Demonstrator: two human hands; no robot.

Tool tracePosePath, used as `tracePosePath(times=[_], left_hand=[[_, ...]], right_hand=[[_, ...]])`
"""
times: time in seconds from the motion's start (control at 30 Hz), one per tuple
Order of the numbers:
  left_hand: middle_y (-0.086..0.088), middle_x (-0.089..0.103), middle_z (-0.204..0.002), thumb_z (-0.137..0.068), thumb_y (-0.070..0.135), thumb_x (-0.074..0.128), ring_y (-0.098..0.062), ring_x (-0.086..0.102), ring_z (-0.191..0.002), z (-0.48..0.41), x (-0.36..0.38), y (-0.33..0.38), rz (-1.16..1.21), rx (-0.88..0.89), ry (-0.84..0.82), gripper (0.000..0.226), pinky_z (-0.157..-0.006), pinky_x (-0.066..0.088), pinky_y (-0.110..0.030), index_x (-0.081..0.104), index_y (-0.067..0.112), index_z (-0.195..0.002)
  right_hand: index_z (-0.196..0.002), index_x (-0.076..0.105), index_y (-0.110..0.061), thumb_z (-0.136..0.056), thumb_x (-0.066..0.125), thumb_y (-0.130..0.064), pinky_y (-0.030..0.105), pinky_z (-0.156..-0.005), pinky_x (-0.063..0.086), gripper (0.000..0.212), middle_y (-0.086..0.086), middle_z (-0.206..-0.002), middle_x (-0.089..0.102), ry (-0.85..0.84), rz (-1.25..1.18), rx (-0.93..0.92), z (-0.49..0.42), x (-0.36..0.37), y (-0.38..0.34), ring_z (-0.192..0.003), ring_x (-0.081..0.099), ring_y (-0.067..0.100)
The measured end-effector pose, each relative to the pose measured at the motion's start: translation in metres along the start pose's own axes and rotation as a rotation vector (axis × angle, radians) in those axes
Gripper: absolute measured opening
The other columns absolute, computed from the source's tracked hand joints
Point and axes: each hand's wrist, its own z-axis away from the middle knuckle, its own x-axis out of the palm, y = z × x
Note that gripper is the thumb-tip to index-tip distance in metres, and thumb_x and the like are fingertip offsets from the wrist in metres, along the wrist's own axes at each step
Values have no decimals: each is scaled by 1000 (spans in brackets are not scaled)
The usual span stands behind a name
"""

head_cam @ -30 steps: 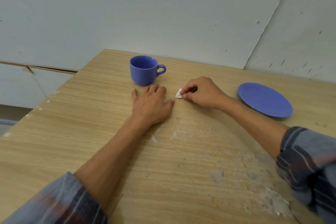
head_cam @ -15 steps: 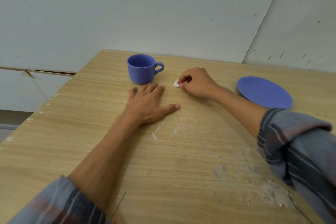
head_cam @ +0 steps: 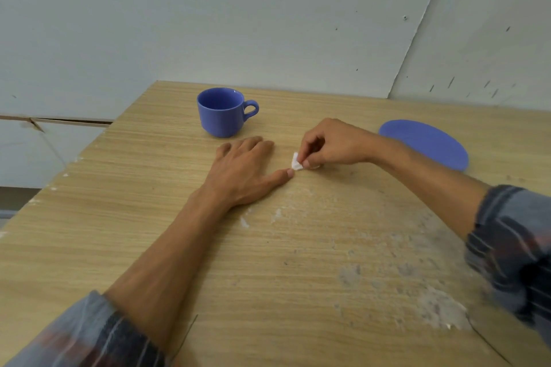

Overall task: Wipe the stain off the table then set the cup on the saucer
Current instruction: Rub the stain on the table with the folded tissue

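Observation:
A blue cup (head_cam: 222,112) stands upright near the table's far edge, handle pointing right. A blue saucer (head_cam: 425,143) lies flat to the right, partly behind my right forearm. My left hand (head_cam: 244,171) rests flat on the wooden table (head_cam: 134,217), palm down and fingers spread, just in front of the cup. My right hand (head_cam: 331,144) pinches a small crumpled white tissue (head_cam: 296,162) against the tabletop, right beside my left thumb tip. Whitish smears (head_cam: 298,202) mark the wood in front of both hands.
Larger grey-white worn patches (head_cam: 438,307) spread toward the near right corner. The table's left edge (head_cam: 68,170) drops off to a pale wall and floor. A light wall panel (head_cam: 268,24) rises directly behind the table.
My right hand with the tissue has come back toward me, from beside the cup to my left thumb tip. My left hand stays flat in place.

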Motion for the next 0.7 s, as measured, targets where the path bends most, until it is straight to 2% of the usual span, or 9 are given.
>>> tracePosePath(times=[0.07, 0.13, 0.2, 0.27, 0.37, 0.43, 0.5, 0.6, 0.7], left_hand=[[-1, 34, -154, -80, 76, 36, -19, 29, -141, 0, 1, 2, -6, 7, -16, 77, -113, 16, -43, 38, 29, -142], [0, 32, -155, -80, 77, 33, -18, 28, -141, -1, 0, 1, -10, 9, -40, 79, -114, 15, -45, 37, 29, -143], [0, 31, -155, -80, 78, 32, -17, 26, -142, -1, -1, 1, -14, 5, -55, 80, -115, 14, -45, 37, 29, -143], [2, 30, -156, -80, 78, 32, -17, 25, -143, 0, -1, 2, -15, -6, -66, 79, -116, 13, -46, 36, 30, -144], [2, 27, -157, -79, 80, 30, -17, 23, -143, -1, 1, 4, -39, -14, -73, 82, -116, 12, -50, 33, 31, -145], [2, 26, -157, -77, 82, 28, -17, 22, -143, -2, 1, 4, -54, -23, -78, 85, -115, 12, -51, 32, 32, -145], [3, 25, -158, -77, 82, 28, -16, 21, -144, -3, 1, 5, -55, -28, -81, 85, -115, 11, -52, 31, 31, -145], [2, 27, -156, -75, 82, 30, -15, 22, -143, -1, 2, 6, -43, -53, -51, 89, -113, 10, -51, 31, 27, -144], [0, 30, -153, -72, 84, 28, -15, 24, -141, -1, 2, 6, -52, -74, -30, 95, -112, 12, -52, 29, 22, -143]], right_hand=[[-78, 76, -30, -73, 75, -15, 7, -65, 46, 16, -23, -76, 72, -8, -10, 24, 5, -5, 7, -71, 62, -10], [-83, 76, -25, -75, 73, -13, 13, -68, 44, 15, -14, -84, 73, 184, 26, 67, -2, -7, 17, -73, 61, -8], [-89, 75, -15, -77, 69, -9, 15, -72, 42, 15, 1, -95, 74, 393, 48, 127, -13, -7, 21, -82, 60, 2], [-89, 75, -10, -77, 68, -8, 13, -71, 41, 14, 6, -97, 74, 473, 23, 153, -20, -4, 20, -83, 60, 6], [-81, 77, -19, -71, 74, -12, 7, -64, 44, 13, -2, -90, 76, 267, 5, 88, -21, 3, 9, -69, 60, -8], [-77, 76, -27, -69, 74, -14, 10, -64, 45, 15, -8, -86, 76, 130, 37, 92, -22, 4, 1, -70, 61, -7], [-81, 77, -22, -71, 72, -11, 11, -64, 44, 16, -3, -89, 76, 199, 56, 113, -28, -1, 1, -78, 64, 1], [-89, 76, -10, -76, 68, -7, 12, -67, 41, 15, 6, -94, 75, 438, 48, 146, -36, 2, 2, -84, 63, 8], [-88, 76, -13, -77, 69, -10, 6, -64, 40, 14, 2, -92, 75, 384, 32, 64, -42, 21, -11, -79, 62, 3]])
